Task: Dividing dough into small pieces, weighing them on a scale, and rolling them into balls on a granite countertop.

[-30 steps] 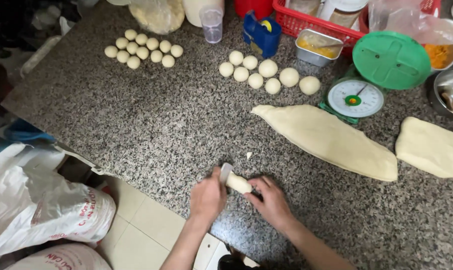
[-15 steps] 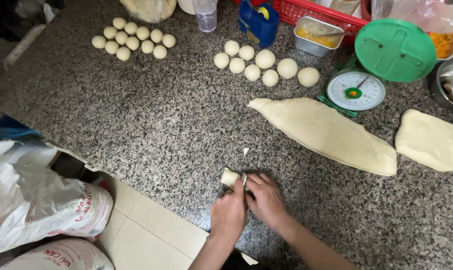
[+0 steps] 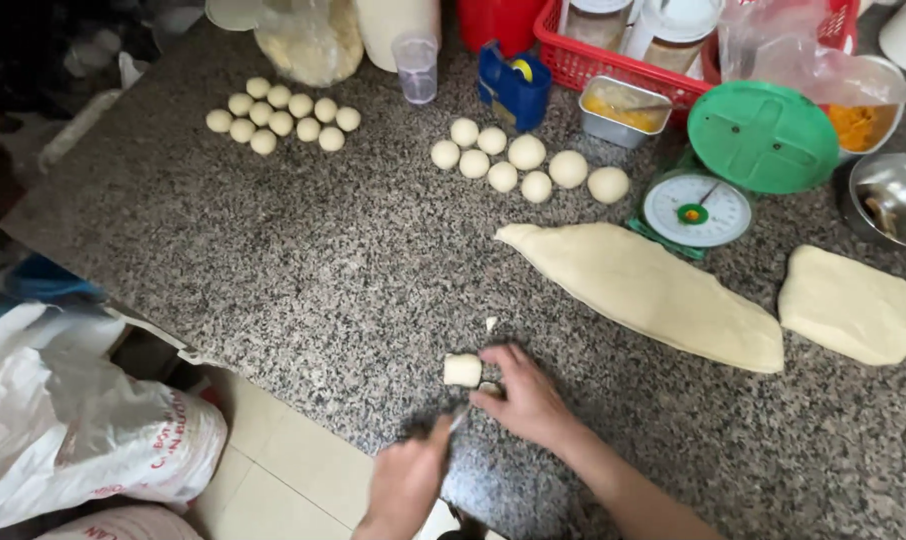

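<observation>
My left hand is at the counter's front edge, gripping a small knife whose blade points toward my right hand. Fingers curled, my right hand presses on a small bit of dough. A cut block of pale dough lies free just left of those fingertips. A tiny dough crumb sits a little farther back. The long flattened dough loaf stretches across the speckled granite counter to the right.
Two clusters of dough balls lie at the back, one on the left and one in the middle. A second dough slab, a green kitchen scale, a red basket, a steel bowl and a plastic cup are nearby. White sacks sit on the floor.
My left hand has drawn back toward the counter edge with the knife. The cut dough block now lies free on the counter, and my right hand has shifted right of it.
</observation>
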